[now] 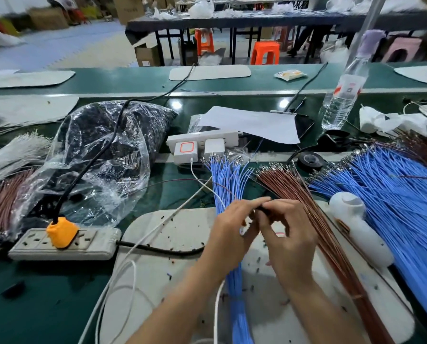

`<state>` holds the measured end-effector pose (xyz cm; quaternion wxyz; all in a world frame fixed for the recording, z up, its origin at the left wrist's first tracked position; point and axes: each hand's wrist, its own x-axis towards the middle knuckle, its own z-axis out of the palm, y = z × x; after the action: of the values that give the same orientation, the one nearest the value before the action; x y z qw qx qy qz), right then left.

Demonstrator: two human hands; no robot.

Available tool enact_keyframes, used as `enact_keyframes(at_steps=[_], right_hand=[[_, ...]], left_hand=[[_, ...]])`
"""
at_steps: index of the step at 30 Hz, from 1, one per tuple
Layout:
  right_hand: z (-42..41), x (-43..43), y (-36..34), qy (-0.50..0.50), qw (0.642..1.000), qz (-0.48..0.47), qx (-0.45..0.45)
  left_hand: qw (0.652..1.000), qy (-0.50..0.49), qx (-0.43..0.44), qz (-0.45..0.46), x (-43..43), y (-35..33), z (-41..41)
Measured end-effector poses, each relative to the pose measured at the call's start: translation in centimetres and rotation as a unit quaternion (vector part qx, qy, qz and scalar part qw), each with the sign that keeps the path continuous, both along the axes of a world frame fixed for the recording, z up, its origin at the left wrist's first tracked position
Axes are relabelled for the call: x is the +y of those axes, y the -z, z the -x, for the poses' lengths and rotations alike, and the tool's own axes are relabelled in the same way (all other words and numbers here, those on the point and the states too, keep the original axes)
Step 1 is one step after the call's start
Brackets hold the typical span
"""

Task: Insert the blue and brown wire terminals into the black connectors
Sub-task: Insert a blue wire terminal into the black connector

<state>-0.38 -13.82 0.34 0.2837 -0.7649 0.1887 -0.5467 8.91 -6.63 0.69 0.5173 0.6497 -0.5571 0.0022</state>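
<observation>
My left hand (232, 227) and my right hand (289, 232) meet above a white mat (172, 234), fingertips together. Between them they pinch a small black connector (264, 209); a thin brown wire arcs away from it to the upper left. Under my left hand runs a bundle of blue wires (226, 180), its metal terminals fanned out at the far end. Beside my right hand lies a bundle of brown wires (296, 192), also with terminals at the far end. Small black connectors (195, 244) are scattered over the mat.
A grey power strip (66, 242) with an orange plug lies at the left. Behind it sits a clear bag of black parts (103, 150). A big heap of blue wires (393, 189), a white tool (359, 227), black tape (311, 160) and a water bottle (341, 98) are at the right.
</observation>
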Motion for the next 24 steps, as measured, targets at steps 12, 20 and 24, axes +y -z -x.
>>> enact_keyframes(at_steps=[12,20,24], right_hand=[[-0.3,0.1,0.2,-0.043,0.999,-0.014,0.003],[-0.2,0.1,0.1,-0.047,0.999,-0.001,0.014],[-0.3,0.2,0.0,-0.054,0.998,0.000,0.020]], left_hand=[[0.978,-0.030,0.205,0.022,0.3,0.9,-0.2],[0.965,-0.033,0.259,0.030,0.2,1.0,0.0],[0.974,-0.054,0.218,0.032,0.2,1.3,-0.3]])
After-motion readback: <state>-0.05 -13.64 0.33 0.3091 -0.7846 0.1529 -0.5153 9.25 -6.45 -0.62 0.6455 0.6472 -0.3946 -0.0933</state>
